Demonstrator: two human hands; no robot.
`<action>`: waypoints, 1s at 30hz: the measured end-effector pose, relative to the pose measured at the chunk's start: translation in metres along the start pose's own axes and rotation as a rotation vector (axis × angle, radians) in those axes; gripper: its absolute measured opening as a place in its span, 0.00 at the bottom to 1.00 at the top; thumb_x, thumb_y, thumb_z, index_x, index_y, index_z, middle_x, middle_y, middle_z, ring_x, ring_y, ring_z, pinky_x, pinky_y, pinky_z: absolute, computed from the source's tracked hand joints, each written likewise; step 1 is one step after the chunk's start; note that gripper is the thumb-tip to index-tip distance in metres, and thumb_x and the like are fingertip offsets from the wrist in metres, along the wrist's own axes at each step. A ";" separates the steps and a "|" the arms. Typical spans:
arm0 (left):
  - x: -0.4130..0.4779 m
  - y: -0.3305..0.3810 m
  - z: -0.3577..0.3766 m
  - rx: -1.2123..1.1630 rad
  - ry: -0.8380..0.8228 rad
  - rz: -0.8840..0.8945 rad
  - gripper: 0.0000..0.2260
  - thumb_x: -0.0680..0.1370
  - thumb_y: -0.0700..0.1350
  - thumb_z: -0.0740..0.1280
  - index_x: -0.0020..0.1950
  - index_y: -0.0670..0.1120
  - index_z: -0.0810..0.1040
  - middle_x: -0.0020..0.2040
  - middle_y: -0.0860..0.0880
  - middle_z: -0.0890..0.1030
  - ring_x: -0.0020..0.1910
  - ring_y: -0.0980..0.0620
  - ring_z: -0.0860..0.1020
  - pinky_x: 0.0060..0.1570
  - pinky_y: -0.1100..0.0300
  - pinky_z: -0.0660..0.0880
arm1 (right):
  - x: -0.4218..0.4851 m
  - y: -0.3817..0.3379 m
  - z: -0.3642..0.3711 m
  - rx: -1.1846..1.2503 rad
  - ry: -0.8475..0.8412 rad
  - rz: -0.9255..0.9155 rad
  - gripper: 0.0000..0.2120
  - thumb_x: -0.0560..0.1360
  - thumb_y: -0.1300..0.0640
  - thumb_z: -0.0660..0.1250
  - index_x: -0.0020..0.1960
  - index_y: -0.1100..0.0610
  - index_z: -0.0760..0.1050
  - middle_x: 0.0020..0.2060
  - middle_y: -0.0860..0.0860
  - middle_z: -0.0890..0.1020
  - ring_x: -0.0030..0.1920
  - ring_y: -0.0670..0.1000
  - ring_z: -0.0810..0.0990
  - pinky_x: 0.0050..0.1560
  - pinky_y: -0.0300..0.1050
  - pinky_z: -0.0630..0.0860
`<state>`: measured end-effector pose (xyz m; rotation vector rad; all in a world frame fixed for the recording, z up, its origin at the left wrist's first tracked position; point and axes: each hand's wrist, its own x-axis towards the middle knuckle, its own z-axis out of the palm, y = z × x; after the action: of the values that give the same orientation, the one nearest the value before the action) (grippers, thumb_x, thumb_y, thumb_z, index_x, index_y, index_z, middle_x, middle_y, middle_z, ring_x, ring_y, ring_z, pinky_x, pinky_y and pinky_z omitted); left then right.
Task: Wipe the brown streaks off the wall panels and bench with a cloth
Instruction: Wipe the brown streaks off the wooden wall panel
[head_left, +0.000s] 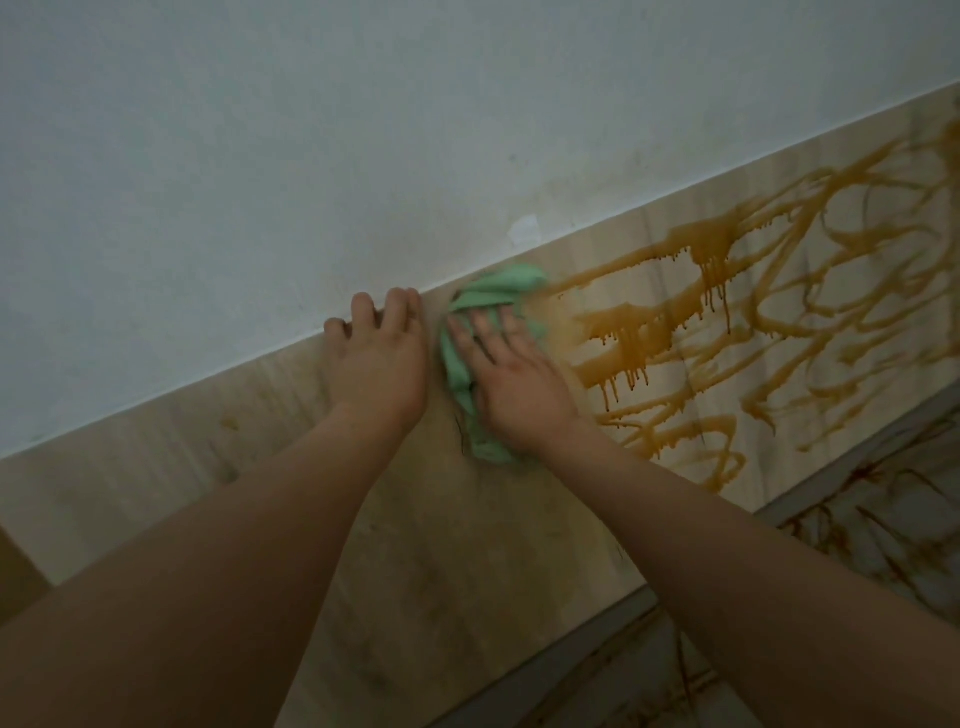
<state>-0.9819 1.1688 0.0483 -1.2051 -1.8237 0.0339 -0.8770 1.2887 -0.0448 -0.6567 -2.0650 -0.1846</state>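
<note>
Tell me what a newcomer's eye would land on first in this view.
The tangle of dripping brown streaks across the right part of the wood wall panel stands out first. At their left edge the right hand presses a green cloth flat on the panel, while the left hand rests beside it at the panel's top edge. Darker streaks also mark the bench at lower right.

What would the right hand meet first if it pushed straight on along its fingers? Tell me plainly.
Likely the wood panel's top edge, where the white wall begins. The right hand presses the green cloth flat, pointing up at that edge; the brown streaks lie off to its right.
</note>
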 end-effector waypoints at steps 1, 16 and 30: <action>0.000 0.000 0.001 0.000 0.001 -0.003 0.31 0.78 0.45 0.64 0.79 0.43 0.58 0.70 0.44 0.64 0.62 0.39 0.65 0.54 0.46 0.65 | -0.001 0.004 -0.001 -0.031 -0.015 -0.117 0.36 0.82 0.51 0.57 0.85 0.49 0.43 0.84 0.53 0.50 0.83 0.60 0.43 0.83 0.60 0.46; -0.003 0.000 -0.005 -0.030 -0.020 0.000 0.32 0.79 0.42 0.63 0.81 0.43 0.55 0.72 0.43 0.61 0.64 0.38 0.63 0.60 0.43 0.64 | -0.112 0.053 0.022 0.320 -0.233 0.956 0.31 0.85 0.58 0.55 0.82 0.67 0.48 0.74 0.66 0.69 0.68 0.64 0.75 0.62 0.54 0.75; -0.112 0.043 -0.039 -1.368 -0.646 -0.298 0.13 0.81 0.49 0.70 0.64 0.49 0.76 0.55 0.51 0.81 0.50 0.55 0.79 0.43 0.69 0.74 | -0.130 -0.020 -0.108 1.682 -0.427 0.819 0.20 0.82 0.56 0.64 0.73 0.59 0.73 0.68 0.64 0.78 0.68 0.64 0.77 0.70 0.64 0.74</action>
<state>-0.9136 1.0914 -0.0244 -1.9034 -2.6505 -1.3149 -0.7524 1.1817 -0.0890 -0.3335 -1.3793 2.0160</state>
